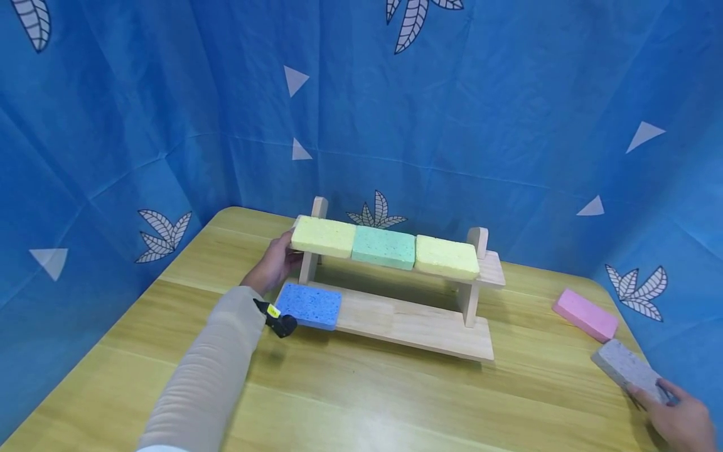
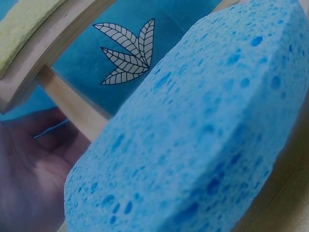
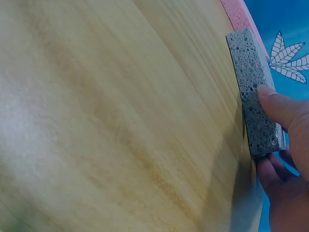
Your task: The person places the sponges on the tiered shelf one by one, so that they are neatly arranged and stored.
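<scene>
A two-tier wooden shelf stands on the table. My left hand grips the left end of its upper board, fingers reaching under the edge near the upright. Two yellow sponges, the left one and the right one, lie on that board with a green sponge between them. On the lower board's left end rests a blue sponge. At the far right, my right hand pinches a grey sponge between thumb and fingers. Next to it lies a pink sponge.
The yellowish wood-grain table reaches in front of the shelf. A blue curtain with white leaves and triangles hangs behind and at both sides. The pink sponge and grey sponge are near the table's right edge.
</scene>
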Demonstrator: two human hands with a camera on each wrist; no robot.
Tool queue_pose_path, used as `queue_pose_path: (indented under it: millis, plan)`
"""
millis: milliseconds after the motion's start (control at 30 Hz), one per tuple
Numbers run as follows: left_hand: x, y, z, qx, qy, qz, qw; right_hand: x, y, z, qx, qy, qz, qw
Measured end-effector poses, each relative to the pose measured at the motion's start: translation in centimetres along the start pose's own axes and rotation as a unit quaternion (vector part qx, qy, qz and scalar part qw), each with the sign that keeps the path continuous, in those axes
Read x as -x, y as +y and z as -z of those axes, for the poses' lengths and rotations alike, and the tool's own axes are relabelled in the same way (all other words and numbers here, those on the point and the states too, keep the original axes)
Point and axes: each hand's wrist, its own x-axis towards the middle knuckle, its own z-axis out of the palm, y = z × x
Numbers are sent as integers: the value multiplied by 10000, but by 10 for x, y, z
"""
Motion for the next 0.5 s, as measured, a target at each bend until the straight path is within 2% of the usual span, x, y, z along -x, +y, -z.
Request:
queue_pose_path:
  millis: [500]
  plan:
    - [1,0,1,-90,-45,91,9999,10,0,-10,-412,36,-49,9991]
